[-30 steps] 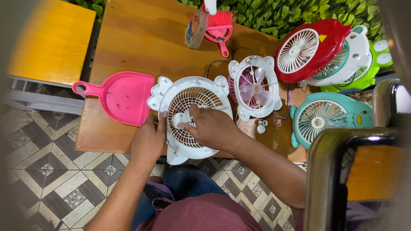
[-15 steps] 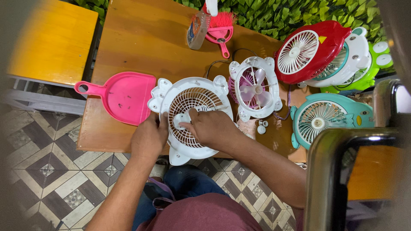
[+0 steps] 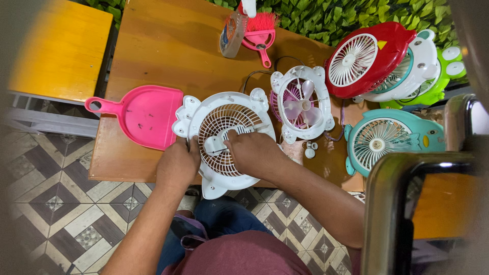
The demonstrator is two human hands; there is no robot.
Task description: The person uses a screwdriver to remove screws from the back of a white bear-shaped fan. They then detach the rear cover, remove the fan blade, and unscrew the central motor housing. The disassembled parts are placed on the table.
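A round white plastic fan grille with small ear-shaped tabs (image 3: 224, 137) lies flat on the brown wooden surface (image 3: 168, 56), near its front edge. The left hand (image 3: 177, 164) grips the grille's lower left rim, its fingers curled over the edge and pressed together. The right hand (image 3: 253, 153) rests across the slatted face of the grille, its fingers bent and pressing down close to the white hub in the middle; whether they pinch anything small there cannot be told.

Just left of the grille lies a pink plastic dustpan (image 3: 140, 114), touching or nearly touching its rim. To the right is an open white fan frame with pale pink blades (image 3: 301, 104), and a few small white parts (image 3: 309, 148) lie below it. Further right lies a teal fan with a white grille (image 3: 389, 140), and behind it a red fan (image 3: 369, 58) leans on other fans. At the far edge stand a small pink brush (image 3: 260, 30) and a roll of tape (image 3: 233, 34)
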